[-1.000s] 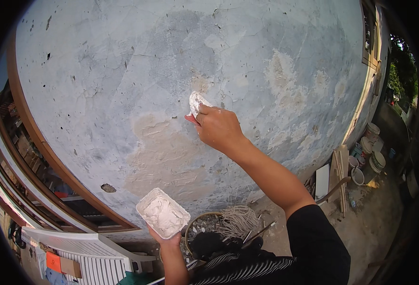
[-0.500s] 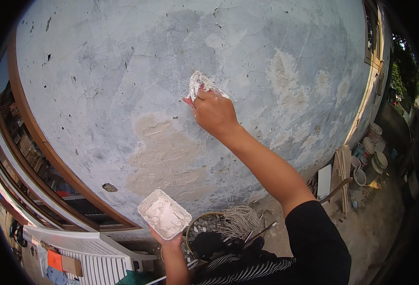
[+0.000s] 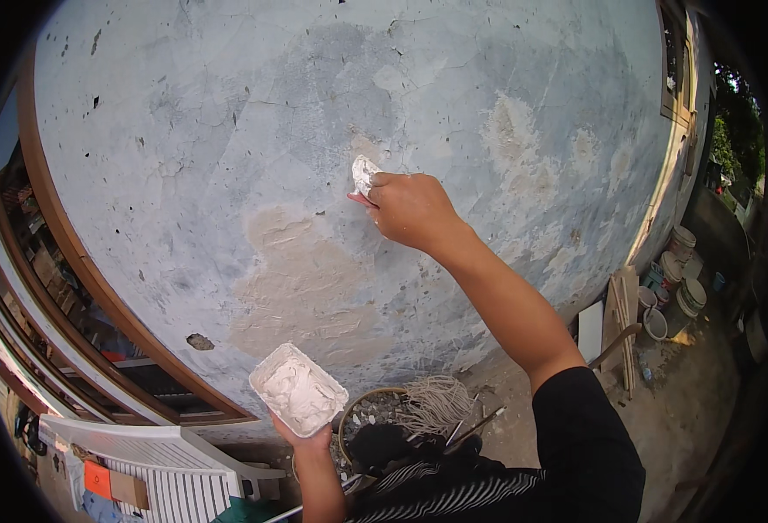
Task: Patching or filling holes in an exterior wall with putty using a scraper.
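My right hand (image 3: 414, 209) grips a putty knife (image 3: 365, 177) smeared with white filler, a bit of its pink-red part showing below my fingers. Its blade lies against the weathered pale-blue wall (image 3: 183, 122), just under a small fresh beige smear (image 3: 365, 146). Lower down, a large patch of spread filler (image 3: 301, 288) covers part of the wall. My left hand (image 3: 308, 436) holds up a white rectangular tub (image 3: 266, 401) from below, and creamy filler (image 3: 301, 390) fills much of it. Most of my left fingers are hidden under the tub.
A brown-framed window (image 3: 79, 253) borders the wall on the left, above a white slatted bench (image 3: 175, 475). By my feet stand a round container of rubble (image 3: 375, 410) and a string mop head (image 3: 436, 405). Several buckets (image 3: 690, 296) and wooden boards (image 3: 619, 336) line the wall's right end.
My right hand has moved slightly down and right with the putty knife, whose blade has turned more edge-on. A small beige smear now shows above it. The tub has hardly moved.
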